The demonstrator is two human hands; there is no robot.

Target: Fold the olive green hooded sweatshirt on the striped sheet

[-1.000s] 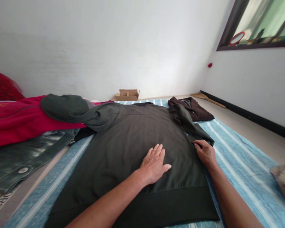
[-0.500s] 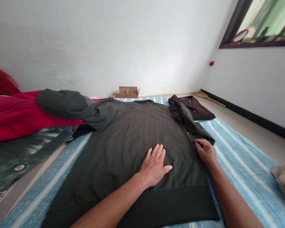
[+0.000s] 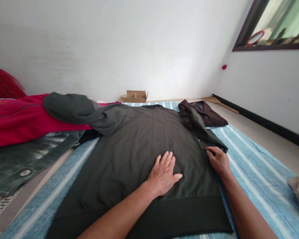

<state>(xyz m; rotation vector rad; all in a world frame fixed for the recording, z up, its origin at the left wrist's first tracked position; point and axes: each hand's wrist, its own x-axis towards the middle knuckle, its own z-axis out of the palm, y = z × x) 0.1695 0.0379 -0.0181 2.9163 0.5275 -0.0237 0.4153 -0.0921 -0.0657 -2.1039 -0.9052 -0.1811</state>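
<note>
Barely changed over the last second: pressing left hand [image 3: 162,175] down, fingers parted, at 6 o'clock on the dark garment [image 3: 139,142] spread across the striped sheet [image 3: 254,169]; pinching it at 4 o'clock with right hand [image 3: 218,162]. Apparently steadying, not shifting it.

Matt, rippled cloth under the left fingers [image 3: 172,163], that's the dark garment [image 3: 139,156]; cloth sheet [image 3: 254,166] beside the right fingers [image 3: 216,150]; dull cardboard box [image 3: 138,100] beyond both!
</note>
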